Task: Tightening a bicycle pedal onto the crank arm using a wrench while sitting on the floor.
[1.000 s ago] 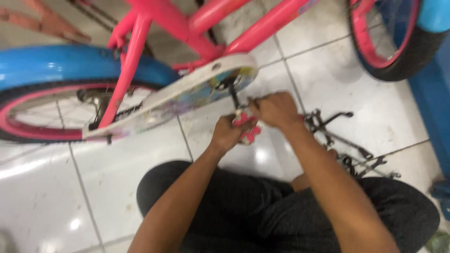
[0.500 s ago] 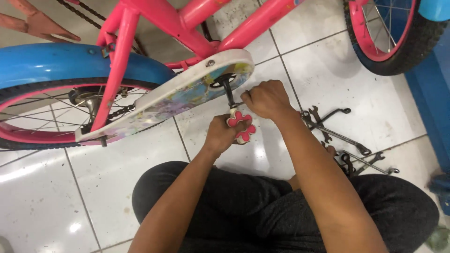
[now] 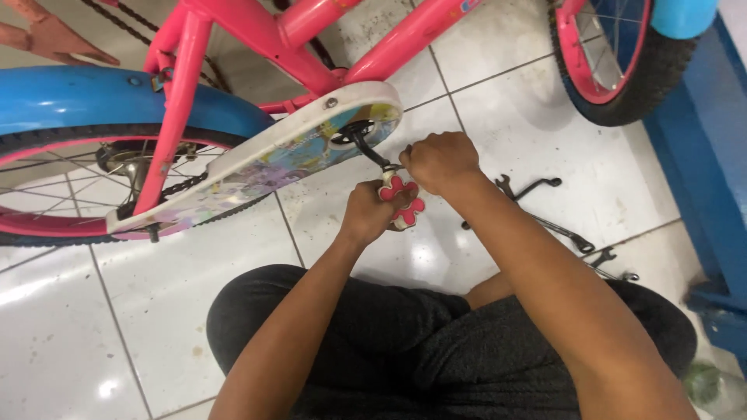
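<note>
I judge the pedal (image 3: 401, 198) seated on the crank (image 3: 367, 148) below the chain guard (image 3: 257, 159) but not yet tight, my left hand (image 3: 372, 211) gripping it, my right hand (image 3: 440, 159) closed at the joint.

Pedal (image 3: 398, 200): your left hand (image 3: 372, 211) covered most of it; only its red flower-shaped end showed.
Crank arm (image 3: 367, 148): its lower end vanished under your right hand (image 3: 440, 159).
Right hand's grip: you couldn't tell what the fingers held.
Rear wheel (image 3: 70, 187): cut off by the left edge.
Front wheel (image 3: 615, 62): cut off at the top.
Wrenches (image 3: 545, 204): partly hidden behind your right forearm.
</note>
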